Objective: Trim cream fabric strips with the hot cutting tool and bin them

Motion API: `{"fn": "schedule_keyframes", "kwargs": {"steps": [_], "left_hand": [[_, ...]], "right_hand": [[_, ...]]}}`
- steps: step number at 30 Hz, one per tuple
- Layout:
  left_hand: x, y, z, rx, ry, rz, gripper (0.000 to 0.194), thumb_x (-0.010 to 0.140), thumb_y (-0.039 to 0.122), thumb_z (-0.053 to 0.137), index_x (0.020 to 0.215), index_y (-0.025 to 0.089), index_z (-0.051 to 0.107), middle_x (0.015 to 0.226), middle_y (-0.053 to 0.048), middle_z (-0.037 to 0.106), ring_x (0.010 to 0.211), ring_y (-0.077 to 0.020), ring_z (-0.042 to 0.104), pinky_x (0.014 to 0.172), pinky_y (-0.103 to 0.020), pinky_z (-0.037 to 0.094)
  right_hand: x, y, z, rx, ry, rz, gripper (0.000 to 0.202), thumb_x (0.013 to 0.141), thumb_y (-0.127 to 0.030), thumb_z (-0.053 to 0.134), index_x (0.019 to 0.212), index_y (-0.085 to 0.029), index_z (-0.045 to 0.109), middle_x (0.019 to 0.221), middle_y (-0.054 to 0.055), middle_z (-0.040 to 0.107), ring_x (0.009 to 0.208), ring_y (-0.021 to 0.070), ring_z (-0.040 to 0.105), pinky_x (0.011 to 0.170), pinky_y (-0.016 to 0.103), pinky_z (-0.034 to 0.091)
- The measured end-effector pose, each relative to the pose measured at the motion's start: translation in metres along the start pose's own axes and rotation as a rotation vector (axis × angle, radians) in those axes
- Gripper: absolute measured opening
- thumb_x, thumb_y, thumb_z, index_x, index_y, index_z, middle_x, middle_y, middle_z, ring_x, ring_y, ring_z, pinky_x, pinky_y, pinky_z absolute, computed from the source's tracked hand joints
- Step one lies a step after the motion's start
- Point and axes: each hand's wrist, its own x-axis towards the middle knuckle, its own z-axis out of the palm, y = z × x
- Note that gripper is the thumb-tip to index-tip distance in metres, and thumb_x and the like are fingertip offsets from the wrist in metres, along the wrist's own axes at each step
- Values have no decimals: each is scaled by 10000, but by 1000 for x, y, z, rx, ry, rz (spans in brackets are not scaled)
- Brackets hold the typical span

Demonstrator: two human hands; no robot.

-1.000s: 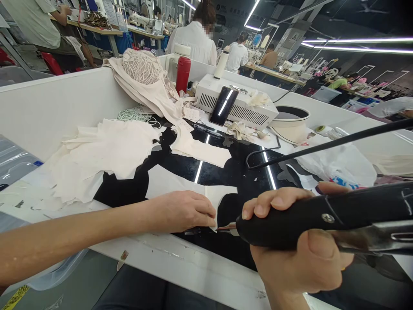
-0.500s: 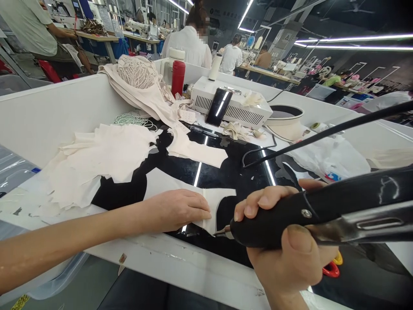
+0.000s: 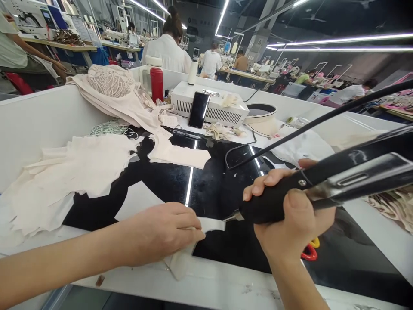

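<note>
Low in the head view, my left hand (image 3: 164,234) pinches a cream fabric piece (image 3: 140,200) that lies over the black glossy sheet and hangs partly over the front edge. Part of the piece is hidden beneath that hand. My right hand (image 3: 298,219) is wrapped round a black corded hand tool (image 3: 342,162) with a metal lever along its side. The tool's thin metal tip (image 3: 234,216) meets the end of a narrow arm of the fabric. Behind my right wrist, red and yellow handle loops (image 3: 310,253) show.
Cut fabric pieces (image 3: 93,161) are stacked at the left; another piece (image 3: 180,156) lies mid-table. Behind stand a phone (image 3: 198,110), a white vented box (image 3: 222,113), a red bottle (image 3: 157,85) and beige lace garments (image 3: 112,84). A black cable (image 3: 290,140) crosses right. People sit at sewing machines beyond.
My left hand has moved towards the front edge, turning the fabric piece. The tool's tip has gone from the piece's front corner to the end of its narrow arm. The whole view has shifted.
</note>
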Motion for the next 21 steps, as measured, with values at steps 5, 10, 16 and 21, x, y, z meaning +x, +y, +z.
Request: {"fn": "schedule_keyframes", "kwargs": {"steps": [5, 10, 16, 21], "left_hand": [[26, -14, 23, 137, 37, 34, 196, 1083, 86, 593, 1231, 111, 719, 1100, -91, 752, 1037, -226, 720, 988, -377, 619], [32, -22, 43, 176, 15, 45, 251, 1033, 235, 748, 1259, 133, 705, 1111, -77, 724, 1012, -247, 707, 939, -395, 641], [26, -20, 44, 160, 45, 43, 180, 1088, 166, 624, 1242, 132, 710, 1034, -62, 713, 945, -223, 698, 906, -375, 640], [26, -18, 44, 173, 79, 40, 187, 1118, 164, 567, 1229, 138, 716, 1034, -69, 727, 948, -219, 700, 904, -373, 644]], "right_hand": [[-3, 4, -5, 6, -25, -30, 433, 826, -337, 872, 1196, -270, 658, 809, -50, 689, 574, 150, 642, 462, 289, 565], [-3, 4, -5, 14, -14, -41, 424, 839, -353, 886, 1197, -271, 674, 806, -39, 693, 577, 156, 632, 457, 297, 557], [-6, 6, -8, 29, -23, -22, 423, 842, -363, 910, 1202, -299, 699, 828, -24, 699, 584, 164, 637, 466, 320, 570], [-9, 6, -9, 55, -50, -31, 413, 855, -352, 910, 1210, -294, 706, 844, -21, 707, 584, 159, 648, 467, 311, 582]]}}
